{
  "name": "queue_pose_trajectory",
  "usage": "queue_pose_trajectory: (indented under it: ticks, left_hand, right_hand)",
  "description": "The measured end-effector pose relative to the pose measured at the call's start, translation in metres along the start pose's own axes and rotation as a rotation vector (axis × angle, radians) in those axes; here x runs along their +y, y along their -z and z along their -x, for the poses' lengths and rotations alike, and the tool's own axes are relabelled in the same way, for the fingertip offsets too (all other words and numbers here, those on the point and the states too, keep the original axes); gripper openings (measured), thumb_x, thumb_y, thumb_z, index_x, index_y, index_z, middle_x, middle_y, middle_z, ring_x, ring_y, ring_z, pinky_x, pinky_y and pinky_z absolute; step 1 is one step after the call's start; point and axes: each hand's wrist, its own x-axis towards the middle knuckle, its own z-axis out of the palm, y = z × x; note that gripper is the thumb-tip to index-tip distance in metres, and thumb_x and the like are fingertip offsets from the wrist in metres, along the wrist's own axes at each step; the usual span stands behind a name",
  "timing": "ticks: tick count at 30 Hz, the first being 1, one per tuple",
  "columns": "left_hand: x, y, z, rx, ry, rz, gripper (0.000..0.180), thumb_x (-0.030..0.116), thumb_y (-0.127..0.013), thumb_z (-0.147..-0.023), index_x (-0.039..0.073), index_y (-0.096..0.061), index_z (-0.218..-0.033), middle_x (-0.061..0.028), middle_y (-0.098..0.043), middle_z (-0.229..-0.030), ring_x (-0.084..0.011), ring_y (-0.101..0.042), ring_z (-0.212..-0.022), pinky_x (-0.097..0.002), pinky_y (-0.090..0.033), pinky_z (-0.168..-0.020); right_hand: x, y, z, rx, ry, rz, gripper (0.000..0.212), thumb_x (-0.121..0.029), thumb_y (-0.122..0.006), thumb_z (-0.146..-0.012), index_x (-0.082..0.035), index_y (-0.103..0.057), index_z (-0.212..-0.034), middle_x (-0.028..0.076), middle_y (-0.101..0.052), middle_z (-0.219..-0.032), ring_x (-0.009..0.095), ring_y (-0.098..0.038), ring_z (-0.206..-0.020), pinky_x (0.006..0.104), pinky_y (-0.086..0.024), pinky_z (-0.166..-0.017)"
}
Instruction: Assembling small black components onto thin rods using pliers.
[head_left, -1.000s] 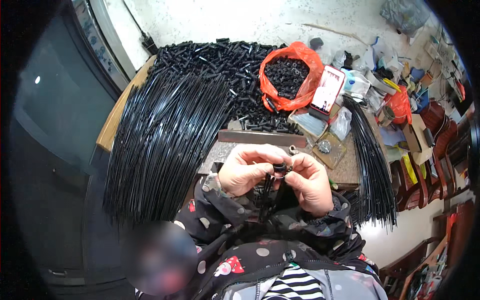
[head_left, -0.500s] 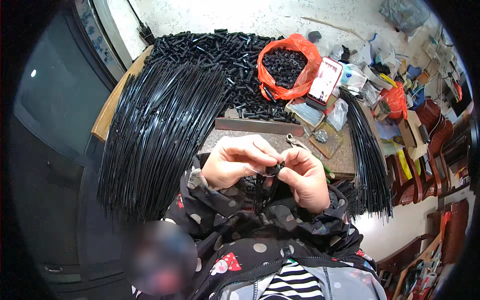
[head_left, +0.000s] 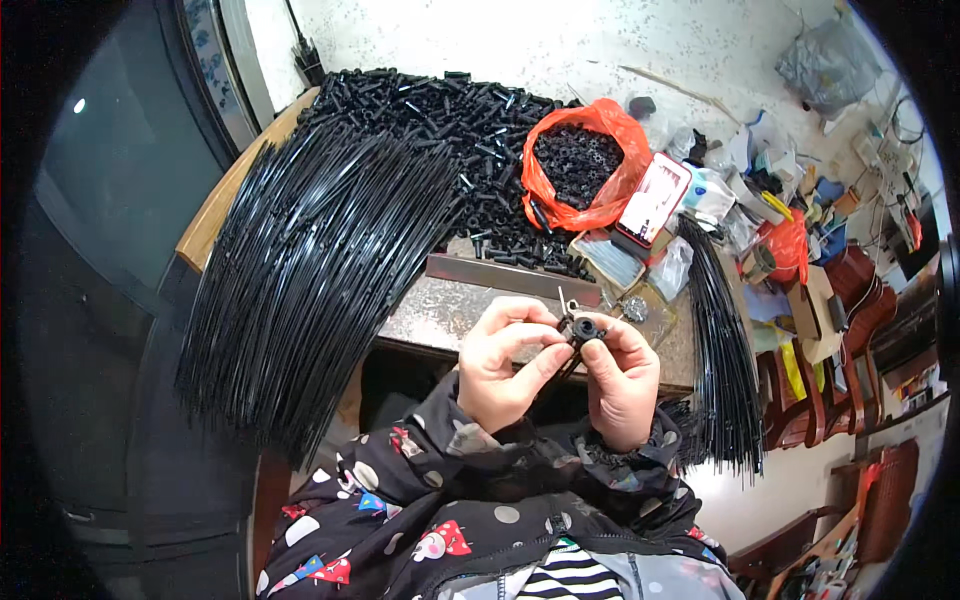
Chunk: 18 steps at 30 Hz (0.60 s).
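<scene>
we pinch the black fitting (head_left: 585,327) between the closed fingertips of our left hand (head_left: 508,368) and right hand (head_left: 622,385) by the tabletop's (head_left: 440,316) near edge, likely steadying it, while the metal bar (head_left: 512,278) seemingly fences loose black parts (head_left: 400,105) from that edge.

Held part (head_left: 587,328) smooth; strands (head_left: 310,280) glossy; bag (head_left: 630,142) crinkled plastic.
</scene>
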Motion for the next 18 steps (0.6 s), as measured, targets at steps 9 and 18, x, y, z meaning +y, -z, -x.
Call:
queue_pose_trajectory:
  ticks: [9, 18]
  left_hand:
    - [-0.002, 0.002, 0.000, -0.142, 0.289, 0.518, 0.023, -0.002, -0.064, -0.073, 0.000, -0.051, -0.092, -0.0045, -0.051, -0.089, -0.0107, -0.051, -0.080, -0.0228, -0.042, -0.074]
    - [0.008, 0.012, -0.008, -0.298, 0.011, -0.028, 0.028, 0.021, -0.053, -0.084, -0.005, -0.052, -0.095, -0.0109, -0.053, -0.084, -0.0168, -0.053, -0.077, -0.0262, -0.041, -0.070]
  right_hand:
    - [-0.001, 0.014, -0.004, -0.103, 0.001, 0.088, 0.023, -0.001, -0.065, -0.072, 0.000, -0.061, -0.094, 0.002, -0.052, -0.088, 0.009, -0.049, -0.080, 0.0221, -0.038, -0.071]
    - [-0.001, 0.013, -0.007, -0.212, -0.171, -0.058, 0.017, 0.002, -0.067, -0.069, -0.002, -0.055, -0.080, 0.000, -0.053, -0.078, 0.007, -0.051, -0.071, 0.0203, -0.042, -0.064]
